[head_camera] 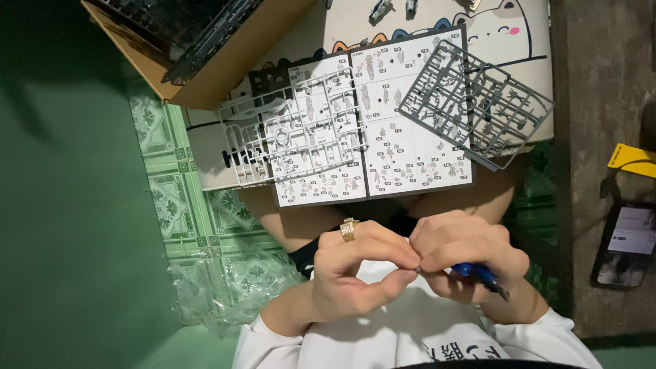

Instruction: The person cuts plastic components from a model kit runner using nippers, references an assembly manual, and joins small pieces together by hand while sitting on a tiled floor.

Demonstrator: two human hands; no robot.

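L hand (355, 270) & R hand (465, 256) fingertips pinching tiny part together, R clenching blue-handled nippers (482, 275), grey lattice sprue (475, 102) beyond

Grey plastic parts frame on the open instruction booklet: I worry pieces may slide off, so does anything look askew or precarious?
Yes: the grey plastic parts frame lies tilted, its right corner overhanging the open instruction booklet and the board's edge. The white plastic parts frame also sits skewed, past the booklet's left side.

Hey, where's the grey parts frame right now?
In the head view, the grey parts frame lies upper right, tilted across the right page of the open instruction booklet, beside the white parts frame.
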